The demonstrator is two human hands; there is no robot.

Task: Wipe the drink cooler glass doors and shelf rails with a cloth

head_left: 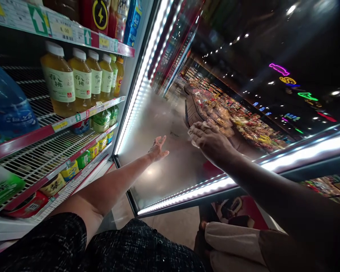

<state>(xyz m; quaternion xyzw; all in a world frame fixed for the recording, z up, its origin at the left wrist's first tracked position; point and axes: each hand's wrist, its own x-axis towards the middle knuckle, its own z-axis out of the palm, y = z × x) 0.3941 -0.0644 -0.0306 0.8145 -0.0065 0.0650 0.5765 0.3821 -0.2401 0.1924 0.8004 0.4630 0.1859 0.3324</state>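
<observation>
My left hand [158, 149] reaches forward with its fingers spread and nothing in it. It is in front of the glass door [175, 166] of a drinks cooler; whether it touches the pane I cannot tell. Against the same pane, my right hand [206, 139] lies with its back toward me. Under its fingers shows a pale crumpled wad that looks like a cloth [193, 130], mostly hidden by the hand. The pane looks misted around my left hand and clearer past my right one. Bright light strips [184, 187] line the door's edges.
Left of me, cooler shelves [82, 140] hold peach drink bottles [82, 77], a large blue bottle [11, 102] and low packs [69, 170]. A person's beige trousers [232, 234] show close by at lower right. Through the glass, produce displays [215, 109] appear.
</observation>
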